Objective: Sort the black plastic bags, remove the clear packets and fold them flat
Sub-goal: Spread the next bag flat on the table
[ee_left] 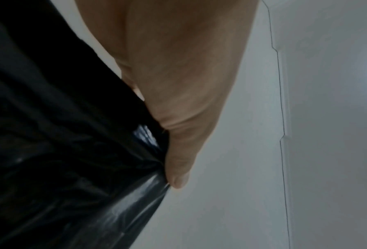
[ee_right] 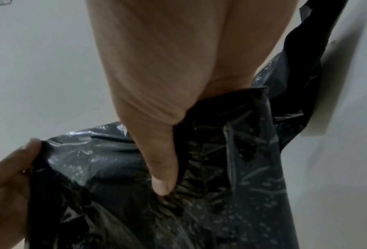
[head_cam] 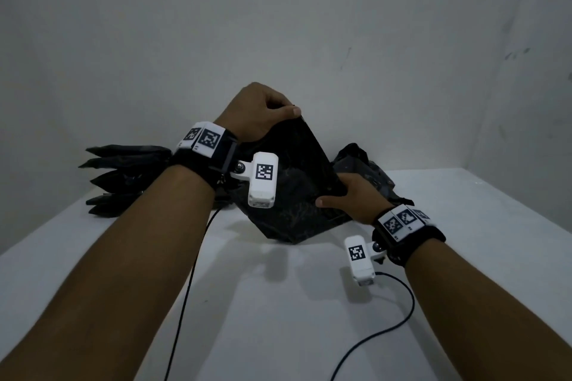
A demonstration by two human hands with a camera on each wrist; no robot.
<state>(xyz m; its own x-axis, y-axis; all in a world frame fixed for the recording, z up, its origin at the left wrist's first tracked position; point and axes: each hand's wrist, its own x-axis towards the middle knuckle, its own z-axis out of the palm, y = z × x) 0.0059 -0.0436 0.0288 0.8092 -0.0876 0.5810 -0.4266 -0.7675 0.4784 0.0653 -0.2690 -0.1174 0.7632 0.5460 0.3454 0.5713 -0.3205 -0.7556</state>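
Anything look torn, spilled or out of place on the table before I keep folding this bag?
Nothing stands out. The left hand pinches the top corner of the black bag and the right hand grips its side edge. The folded bags lie stacked at left, a crumpled bag behind. No tear or spill shows.
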